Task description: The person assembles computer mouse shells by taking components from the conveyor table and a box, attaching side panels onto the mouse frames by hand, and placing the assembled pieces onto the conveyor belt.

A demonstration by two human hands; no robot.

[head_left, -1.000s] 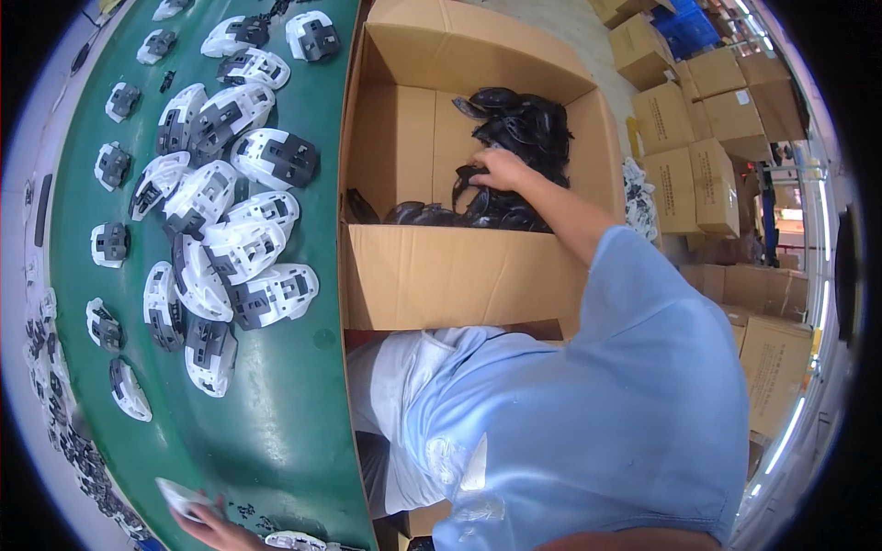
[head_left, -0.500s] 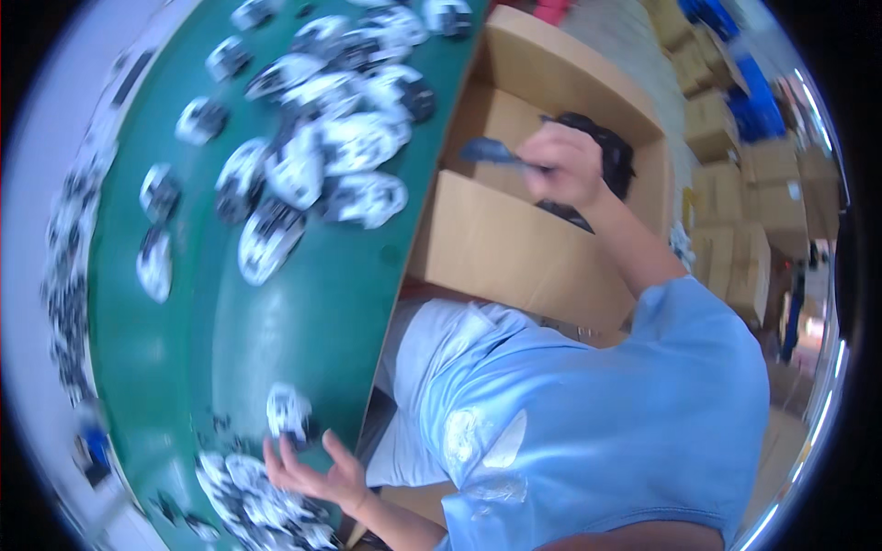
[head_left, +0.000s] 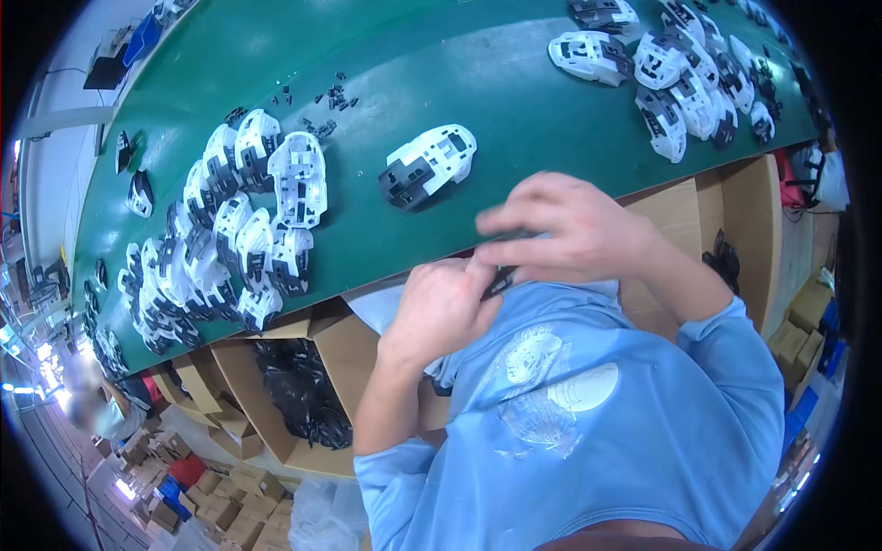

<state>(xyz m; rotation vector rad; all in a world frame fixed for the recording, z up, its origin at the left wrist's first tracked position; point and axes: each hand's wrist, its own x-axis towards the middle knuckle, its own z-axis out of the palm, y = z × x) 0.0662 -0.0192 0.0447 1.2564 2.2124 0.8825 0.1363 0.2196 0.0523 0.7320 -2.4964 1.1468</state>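
Note:
My two hands meet just in front of the table edge, above my lap. Between them is a dark curved plastic piece (head_left: 498, 283), mostly covered by fingers. My left hand (head_left: 443, 308) is closed around it, thumb and fingers pinched together. My right hand (head_left: 574, 230) comes over it from the right, fingers bent onto the piece and slightly blurred. On the green table beyond lies a single white-and-black plastic shell (head_left: 430, 167), tilted, its slotted side up. Small black bits (head_left: 338, 96) are scattered farther back.
A heap of white-and-black shells (head_left: 220, 216) covers the table's left part; another group of shells (head_left: 684, 78) lies at the far right. Cardboard boxes with black parts stand below the edge, one box (head_left: 344, 354) left, another (head_left: 767, 239) right. A person (head_left: 110, 409) is far left.
My right hand has come out of the right-hand box with the dark piece and joined my left hand. The left hand has left the shell on the table. The view has turned.

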